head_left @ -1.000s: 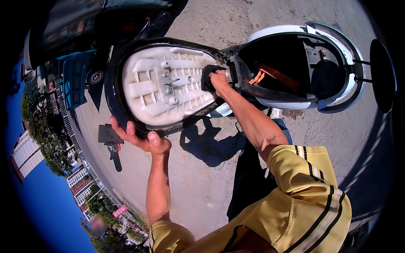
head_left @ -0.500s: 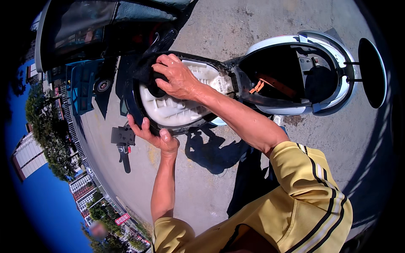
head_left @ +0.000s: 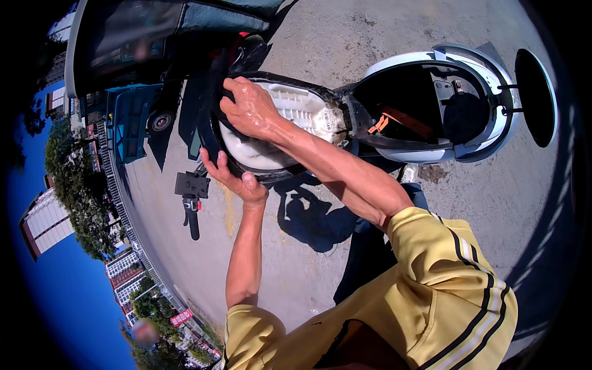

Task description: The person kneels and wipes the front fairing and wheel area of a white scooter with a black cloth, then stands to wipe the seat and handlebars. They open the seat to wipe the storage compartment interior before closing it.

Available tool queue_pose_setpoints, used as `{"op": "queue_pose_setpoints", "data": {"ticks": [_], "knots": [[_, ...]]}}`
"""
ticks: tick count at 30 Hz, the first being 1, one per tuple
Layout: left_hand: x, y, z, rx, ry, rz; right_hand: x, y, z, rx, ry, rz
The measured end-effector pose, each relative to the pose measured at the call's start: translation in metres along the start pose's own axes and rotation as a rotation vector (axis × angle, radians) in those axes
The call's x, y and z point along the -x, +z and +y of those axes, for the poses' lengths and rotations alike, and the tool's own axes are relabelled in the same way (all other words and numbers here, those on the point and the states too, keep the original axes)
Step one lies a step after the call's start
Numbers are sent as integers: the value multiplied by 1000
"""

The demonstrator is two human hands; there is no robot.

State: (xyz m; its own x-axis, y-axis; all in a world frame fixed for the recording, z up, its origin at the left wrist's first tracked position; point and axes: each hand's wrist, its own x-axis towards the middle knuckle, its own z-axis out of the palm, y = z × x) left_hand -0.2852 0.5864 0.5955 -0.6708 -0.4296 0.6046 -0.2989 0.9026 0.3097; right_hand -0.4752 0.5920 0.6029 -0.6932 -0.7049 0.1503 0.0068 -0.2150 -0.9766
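Sunlight falls hard on the head view, the only one here, where a scooter's raised seat (head_left: 290, 117) fills the upper middle of the frame, underside up: white ribbed plastic inside a black padded rim. It is hinged at its right end to the white scooter body (head_left: 487, 132), whose dark storage well (head_left: 425, 102) lies open in the upper right with an orange strap (head_left: 378, 124) at its near edge. The right hand (head_left: 250, 111) lies over the seat's upper-left rim, fingers curled down and clamped on the black edge. The left hand (head_left: 234, 179) sits below it in the middle left, palm up, fingers spread and cupped under the lower rim, the thumb on the edge. Both sleeves are yellow with dark stripes (head_left: 456, 290). A black handlebar grip with its switch box (head_left: 191, 200) shows left of the lower hand, over bare concrete (head_left: 345, 37). By the look of it, the seat is stiff and moderately heavy; its padded rim gives a firm, non-slip hold, while the thin plastic ribs look brittle, so the rim is the sounder place to grip.
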Motion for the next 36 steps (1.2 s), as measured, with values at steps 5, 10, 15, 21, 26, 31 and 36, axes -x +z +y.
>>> {"op": "queue_pose_setpoints", "data": {"ticks": [5, 10, 15, 21, 26, 31, 36], "knots": [[1, -12, 1, 98, -52, -37, 106, -2, -7, 69, -44, -182], [-4, -10, 10, 29, -87, 11, 26, 3, 21, 307, -454, 99], [-10, 5, 14, 8, -95, 31, -36, -4, 110, 380, -301, 251], [-3, 0, 7, 10, -100, 23, -36, -5, 147, 385, 421, 73], [3, 2, 6, 27, -87, 52, -47, -2, 57, 427, -252, -57], [0, 7, 4, 118, -86, 95, -46, -24, 168, 390, -504, -19], [1, 8, 9, 126, -109, 121, 38, -31, 283, 363, -161, 171]]}}
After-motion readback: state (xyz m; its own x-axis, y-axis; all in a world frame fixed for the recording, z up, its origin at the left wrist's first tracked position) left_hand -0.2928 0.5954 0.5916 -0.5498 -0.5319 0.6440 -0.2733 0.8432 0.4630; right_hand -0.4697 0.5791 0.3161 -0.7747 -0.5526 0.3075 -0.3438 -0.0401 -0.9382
